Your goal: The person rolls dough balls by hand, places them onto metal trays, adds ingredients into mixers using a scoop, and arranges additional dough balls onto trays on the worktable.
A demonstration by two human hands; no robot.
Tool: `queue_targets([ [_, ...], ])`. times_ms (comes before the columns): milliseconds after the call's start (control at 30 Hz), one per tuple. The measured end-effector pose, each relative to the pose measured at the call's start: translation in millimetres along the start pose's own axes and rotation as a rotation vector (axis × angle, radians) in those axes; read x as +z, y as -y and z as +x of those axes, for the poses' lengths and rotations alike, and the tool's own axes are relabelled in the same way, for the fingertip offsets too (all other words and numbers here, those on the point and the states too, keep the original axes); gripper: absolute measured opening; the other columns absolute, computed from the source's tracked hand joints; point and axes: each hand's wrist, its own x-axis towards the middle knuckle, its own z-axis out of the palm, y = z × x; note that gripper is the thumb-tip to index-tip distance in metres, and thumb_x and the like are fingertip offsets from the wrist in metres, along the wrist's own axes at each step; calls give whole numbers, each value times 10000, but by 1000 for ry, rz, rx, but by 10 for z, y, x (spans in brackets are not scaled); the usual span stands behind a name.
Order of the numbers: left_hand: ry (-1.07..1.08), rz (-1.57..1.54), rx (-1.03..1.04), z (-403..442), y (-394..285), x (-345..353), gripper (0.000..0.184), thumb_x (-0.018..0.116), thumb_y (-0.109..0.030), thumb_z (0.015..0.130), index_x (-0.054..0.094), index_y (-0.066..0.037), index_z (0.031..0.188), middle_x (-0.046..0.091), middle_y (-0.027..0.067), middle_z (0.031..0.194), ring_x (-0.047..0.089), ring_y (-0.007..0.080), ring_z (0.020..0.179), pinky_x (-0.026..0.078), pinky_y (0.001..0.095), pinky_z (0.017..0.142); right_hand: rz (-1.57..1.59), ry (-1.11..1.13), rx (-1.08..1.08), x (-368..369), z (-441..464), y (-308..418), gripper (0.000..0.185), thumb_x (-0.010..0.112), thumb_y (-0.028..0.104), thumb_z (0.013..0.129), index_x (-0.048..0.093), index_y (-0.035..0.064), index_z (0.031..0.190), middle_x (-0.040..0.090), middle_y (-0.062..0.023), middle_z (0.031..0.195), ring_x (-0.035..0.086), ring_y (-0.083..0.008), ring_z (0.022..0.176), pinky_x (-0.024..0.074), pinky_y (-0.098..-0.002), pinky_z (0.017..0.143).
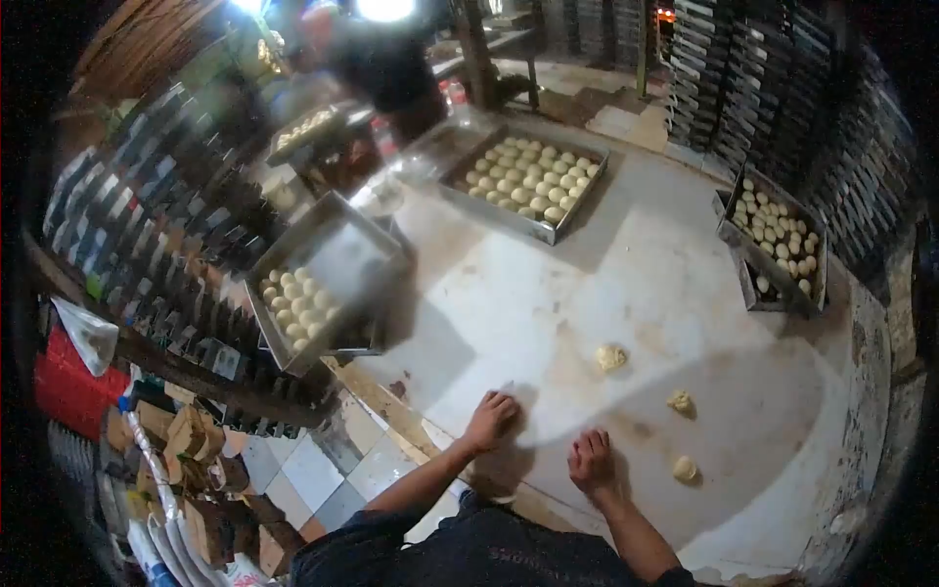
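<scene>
My left hand (492, 421) rests low over the near edge of the pale worktable (489, 313), its fingers curled down; what lies under them is hidden. To its right, my right hand (593, 462) is also curled over the table, and its palm is hidden. Three small lumps of dough lie apart on the tabletop beyond and to the right of my right hand: a rounded one (611, 357), a rough one (680, 400) and another rounded one (686, 470). Neither hand touches them.
A partly filled tray of dough balls (337, 201) sits at the left, a full tray (556, 235) at the back and stacked trays (817, 256) at the right. A person (391, 68) stands behind. Cut wood blocks (186, 430) lie lower left.
</scene>
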Motion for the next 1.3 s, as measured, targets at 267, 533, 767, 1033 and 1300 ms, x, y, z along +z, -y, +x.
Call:
queue_targets([
  [267,-195,189,-299,774,380,-92,95,651,-147,705,611,-104,780,615,24,917,536,269,891,409,395,790,-173,-232,120,-190,719,-372,94,527,98,779,496,11,767,507,-168,814,481,-373,828,384,-490,882],
  [533,-166,-21,-204,192,-95,-81,212,602,-58,747,569,-72,955,567,89,1009,500,322,941,409,408,840,-91,-135,32,-15,103,-105,100,523,115,800,522,19,826,512,-173,852,474,-365,834,378,-474,819],
  [767,-137,-107,-262,226,-21,-81,263,587,-58,764,538,-59,1022,540,114,1038,459,354,960,384,424,850,-310,-138,163,-74,194,-51,119,493,125,801,538,48,880,531,-135,890,495,-315,833,384,-428,801],
  [1033,-193,-171,-189,218,-12,-81,160,544,-59,833,546,-71,993,555,105,973,483,346,926,410,427,818,-254,-95,109,-79,182,40,192,486,12,705,544,27,887,533,-150,990,479,-341,966,350,-454,877],
  [1300,-32,-312,-388,-168,-63,-319,178,558,-83,813,559,-69,990,583,150,872,556,359,812,466,426,729,-228,-183,148,-30,232,-3,143,485,26,741,542,50,870,552,-135,912,508,-342,903,403,-445,823],
])
